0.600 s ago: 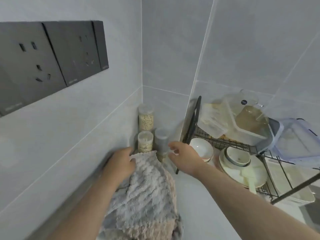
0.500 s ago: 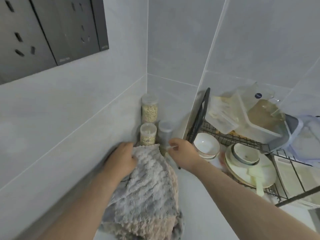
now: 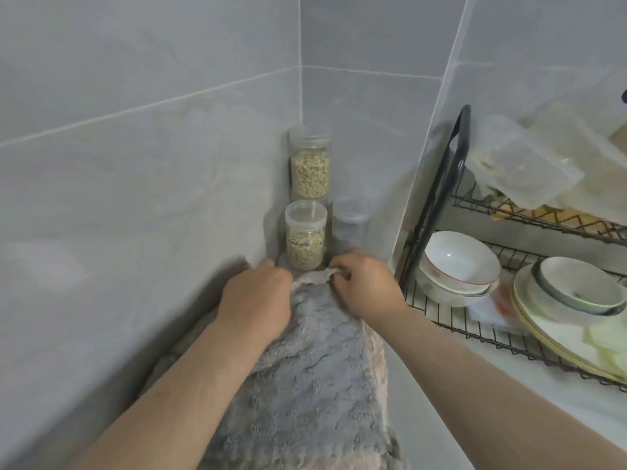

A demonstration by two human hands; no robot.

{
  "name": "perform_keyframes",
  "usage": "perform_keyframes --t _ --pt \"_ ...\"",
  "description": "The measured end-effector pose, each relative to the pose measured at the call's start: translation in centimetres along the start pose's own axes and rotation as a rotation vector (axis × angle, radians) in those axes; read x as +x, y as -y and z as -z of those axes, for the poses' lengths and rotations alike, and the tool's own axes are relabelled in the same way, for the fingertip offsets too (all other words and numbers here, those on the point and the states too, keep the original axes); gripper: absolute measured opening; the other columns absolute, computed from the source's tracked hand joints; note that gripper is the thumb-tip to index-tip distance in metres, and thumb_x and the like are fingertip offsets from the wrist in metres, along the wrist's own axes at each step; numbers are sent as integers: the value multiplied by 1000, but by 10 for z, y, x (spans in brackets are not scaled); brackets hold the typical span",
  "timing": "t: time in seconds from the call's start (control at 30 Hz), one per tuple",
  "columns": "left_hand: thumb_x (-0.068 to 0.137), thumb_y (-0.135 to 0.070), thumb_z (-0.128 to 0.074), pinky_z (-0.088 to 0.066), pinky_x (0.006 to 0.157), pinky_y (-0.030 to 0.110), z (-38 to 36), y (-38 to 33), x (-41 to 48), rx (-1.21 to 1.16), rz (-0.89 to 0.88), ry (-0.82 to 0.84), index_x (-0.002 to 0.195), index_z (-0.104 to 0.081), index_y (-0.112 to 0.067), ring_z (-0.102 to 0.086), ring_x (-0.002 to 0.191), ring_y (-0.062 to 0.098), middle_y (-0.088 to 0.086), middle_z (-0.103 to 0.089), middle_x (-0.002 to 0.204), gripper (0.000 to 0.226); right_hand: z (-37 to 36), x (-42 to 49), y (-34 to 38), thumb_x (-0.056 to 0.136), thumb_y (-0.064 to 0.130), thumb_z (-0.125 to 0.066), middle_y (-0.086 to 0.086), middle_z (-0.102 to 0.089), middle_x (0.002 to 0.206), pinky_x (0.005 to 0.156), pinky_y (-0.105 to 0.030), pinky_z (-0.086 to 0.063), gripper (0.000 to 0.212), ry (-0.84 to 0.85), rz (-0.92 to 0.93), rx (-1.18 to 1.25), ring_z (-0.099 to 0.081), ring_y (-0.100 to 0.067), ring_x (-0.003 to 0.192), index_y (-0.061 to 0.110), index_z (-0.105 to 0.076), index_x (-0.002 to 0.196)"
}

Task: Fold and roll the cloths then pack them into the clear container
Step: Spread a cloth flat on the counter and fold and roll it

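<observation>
two hands (image 3: pixel 254 296) (image 3: pixel 364 290) grip one cloth (image 3: pixel 305 385); three jars (image 3: pixel 306 239)

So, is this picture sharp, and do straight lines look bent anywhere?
Head view: the wide lens bends the wall joints and the dish rack; the left hand, right hand and cloth are slightly blurred; light is soft and even, with a small glare on the white bowl.

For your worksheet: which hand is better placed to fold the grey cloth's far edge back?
Probably the right hand: its fingers pinch the far edge of the grey cloth; the left hand shows no clear hold.
</observation>
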State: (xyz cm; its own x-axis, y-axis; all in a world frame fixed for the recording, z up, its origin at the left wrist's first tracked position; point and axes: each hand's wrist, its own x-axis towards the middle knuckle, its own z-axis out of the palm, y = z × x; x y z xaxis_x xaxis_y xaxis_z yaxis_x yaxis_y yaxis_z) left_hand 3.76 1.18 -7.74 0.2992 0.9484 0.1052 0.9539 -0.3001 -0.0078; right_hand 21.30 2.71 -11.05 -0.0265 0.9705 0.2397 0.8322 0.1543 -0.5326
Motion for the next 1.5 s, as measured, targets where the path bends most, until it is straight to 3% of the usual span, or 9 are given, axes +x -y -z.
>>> perform_keyframes --t 0.13,0.27,0.57,0.77,0.87,1.0,1.13,1.33,1.5 --pt "87 -11 -54 -22 46 30 -7 6 -14 10 -14 -163 69 -50 -19 -42 58 19 -5 -33 73 20 3 -15 -6 87 9 -62 -7 -66 95 77 -36 -51 16 -158 112 6 -62 -26 86 12 -75 95" --pt "87 -16 -56 -20 43 29 -4 9 -32 2 -1 -290 70 -52 -19 -45 60 19 -3 -44 77 18 23 -35 -6 87 7 -62 -1 -72 87 71 -23 -46 17 -326 40 48 -62 -17 78 12 -77 94" --pt "78 -8 -57 -41 54 30 16 27 -94 -180 -24 -602 74 -67 -19 -58 70 28 1 -65 71 15 91 -141 13 84 14 -67 3 -70 67 41 -19 -37 20 -596 -149 229 -47 -6 40 27 -70 68" --pt "77 -13 -79 -44 60 24 44 25 -129 -863 -148 -420 70 -68 -25 -60 62 10 -9 -67 66 18 127 -212 35 85 10 -70 -4 -72 63 63 -30 -60 16 -714 -282 423 -72 -21 66 16 -72 71" --pt "77 -4 -77 -35 44 14 68 24 -141 -1160 -201 -270 74 -69 -15 -46 46 7 -9 -60 50 14 161 -243 44 86 6 -69 -7 -68 65 49 -21 -56 6 -794 -295 591 -67 -17 58 7 -71 80" --pt "80 -3 -73 -22 35 16 90 1 -135 -1320 -255 -130 76 -69 -7 -30 37 9 5 -58 55 7 199 -272 40 87 6 -69 -8 -66 66 46 -19 -53 8 -788 -310 707 -64 -12 53 9 -66 80" --pt "86 -4 -67 -34 29 15 99 -50 -110 -1497 -213 25 86 -64 -4 -54 40 11 7 -65 60 3 229 -284 20 88 3 -66 -11 -68 66 57 -25 -59 5 -843 -357 790 -65 -18 59 4 -65 84" --pt "89 6 -58 -56 44 24 105 -122 -74 -1855 -222 223 86 -57 -4 -70 54 17 14 -70 65 11 256 -289 -13 88 -6 -63 -21 -65 88 66 -29 -62 4 -924 -376 944 -68 -29 79 -2 -64 89" --pt "84 11 -61 -61 66 30 91 -144 -74 -1814 -365 192 82 -61 -6 -73 70 22 15 -72 81 17 263 -312 -40 86 -9 -63 -21 -64 92 65 -21 -59 7 -921 -236 1009 -68 -26 86 -6 -63 93"
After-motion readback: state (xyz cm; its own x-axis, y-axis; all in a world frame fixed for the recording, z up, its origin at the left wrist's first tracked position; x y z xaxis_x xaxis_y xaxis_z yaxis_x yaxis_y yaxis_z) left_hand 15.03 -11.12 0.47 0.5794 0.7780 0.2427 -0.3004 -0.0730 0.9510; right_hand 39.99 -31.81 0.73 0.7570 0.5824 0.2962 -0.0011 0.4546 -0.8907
